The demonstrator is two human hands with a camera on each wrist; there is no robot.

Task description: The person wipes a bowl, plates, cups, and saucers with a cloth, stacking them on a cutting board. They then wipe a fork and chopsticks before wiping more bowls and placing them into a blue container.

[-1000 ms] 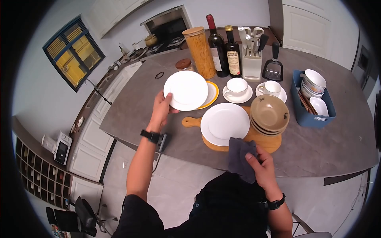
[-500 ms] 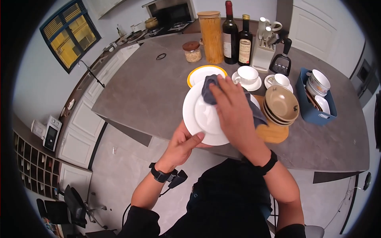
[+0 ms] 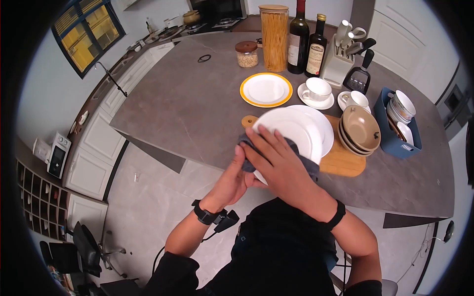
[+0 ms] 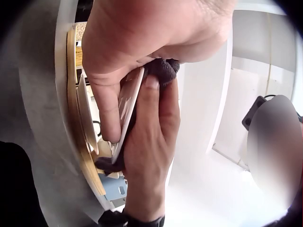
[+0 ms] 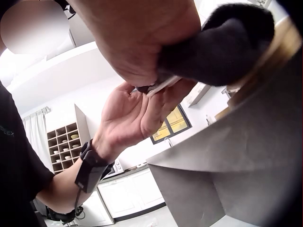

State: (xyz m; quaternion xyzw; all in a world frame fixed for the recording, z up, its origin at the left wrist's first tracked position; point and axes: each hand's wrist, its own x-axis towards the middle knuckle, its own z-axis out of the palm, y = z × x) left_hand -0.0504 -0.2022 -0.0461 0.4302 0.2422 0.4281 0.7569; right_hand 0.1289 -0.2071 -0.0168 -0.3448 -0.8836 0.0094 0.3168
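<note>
A white plate (image 3: pixel 291 129) is held tilted above the near table edge. My left hand (image 3: pixel 232 177) grips its lower left rim, thumb on the upper face and fingers beneath. With fingers extended, my right hand (image 3: pixel 284 170) presses a dark grey cloth (image 3: pixel 301 160) on the plate's near side. In the left wrist view the plate (image 4: pixel 128 106) shows edge-on between the left hand (image 4: pixel 147 38) and the right hand (image 4: pixel 149 151). The cloth (image 5: pixel 222 47) hangs beside the right hand (image 5: pixel 142 33) in the right wrist view.
Another white plate (image 3: pixel 323 129) and stacked brown bowls (image 3: pixel 360 128) are on a wooden board (image 3: pixel 340 160). Behind stand a yellow-rimmed plate (image 3: pixel 266 90), two cups on saucers, a pasta jar (image 3: pixel 274 42), two bottles and a knife block (image 3: pixel 337 64). A blue basket (image 3: pixel 405 140) holds dishes at right.
The left hand brought the plate right and nearer, off the yellow-rimmed plate. The right hand carried the cloth onto it, then moved from its far part to its near left side.
</note>
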